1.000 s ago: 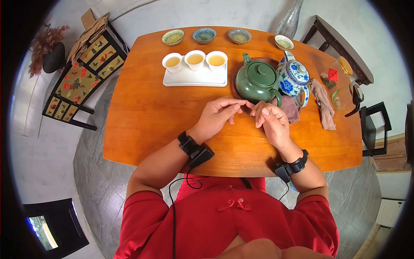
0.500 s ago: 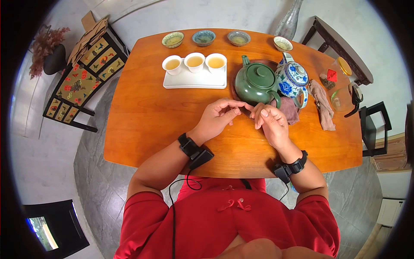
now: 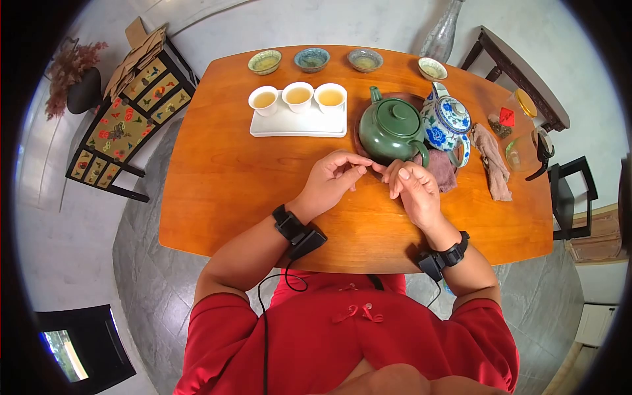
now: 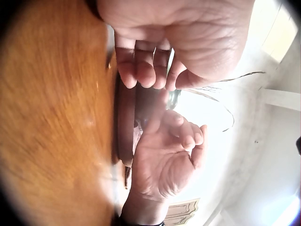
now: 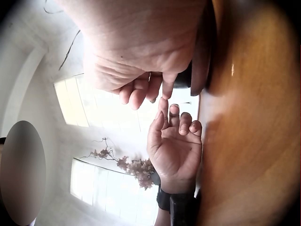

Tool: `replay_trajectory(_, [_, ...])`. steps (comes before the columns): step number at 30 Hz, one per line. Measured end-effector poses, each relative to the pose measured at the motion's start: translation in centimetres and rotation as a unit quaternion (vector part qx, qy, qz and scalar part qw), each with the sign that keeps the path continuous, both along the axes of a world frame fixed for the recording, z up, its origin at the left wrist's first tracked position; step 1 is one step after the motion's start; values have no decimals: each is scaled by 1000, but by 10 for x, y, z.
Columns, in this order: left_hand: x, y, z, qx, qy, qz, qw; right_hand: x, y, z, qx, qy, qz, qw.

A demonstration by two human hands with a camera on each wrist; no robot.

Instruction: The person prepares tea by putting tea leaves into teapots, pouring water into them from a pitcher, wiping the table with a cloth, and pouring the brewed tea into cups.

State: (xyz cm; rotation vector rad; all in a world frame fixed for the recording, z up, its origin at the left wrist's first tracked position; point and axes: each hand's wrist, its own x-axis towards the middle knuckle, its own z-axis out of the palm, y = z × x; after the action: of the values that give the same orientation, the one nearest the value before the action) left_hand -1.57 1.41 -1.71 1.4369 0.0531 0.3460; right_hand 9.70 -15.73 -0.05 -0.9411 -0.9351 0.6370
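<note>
My left hand (image 3: pixel 329 181) hovers over the near middle of the wooden table, its index fingertip meeting an outstretched finger of my right hand (image 3: pixel 419 189). The other fingers of both hands are loosely bent, and neither hand holds anything. Close beyond the right hand stands a green teapot (image 3: pixel 390 131) on a round brown tray (image 3: pixel 359 140); its handle (image 3: pixel 421 153) overlaps the fingers' edge in the head view. In the left wrist view the right palm (image 4: pixel 162 165) faces the camera. In the right wrist view the left palm (image 5: pixel 176 157) shows, fingers slightly curled.
A blue-and-white teapot (image 3: pixel 447 122) stands beside the green one, with brown cloths (image 3: pixel 492 161) nearby. Three white cups of tea sit on a white tray (image 3: pixel 297 125) at the left. Several small bowls (image 3: pixel 311 59) line the far edge; glass jars (image 3: pixel 523 148) stand at the right.
The head view has tilted slightly, so the table things appear a little lower. Both hands keep the same pose, fingertips together.
</note>
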Motion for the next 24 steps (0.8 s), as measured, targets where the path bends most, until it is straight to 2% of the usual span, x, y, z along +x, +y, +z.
replay_trajectory(9, [-3, 1, 5, 24, 6, 7, 1000, 0, 1, 3, 22, -9, -2, 1000])
replay_trajectory(24, [-2, 3, 3, 3, 4, -12, 1000, 0, 0, 0, 8, -24, -14, 1000])
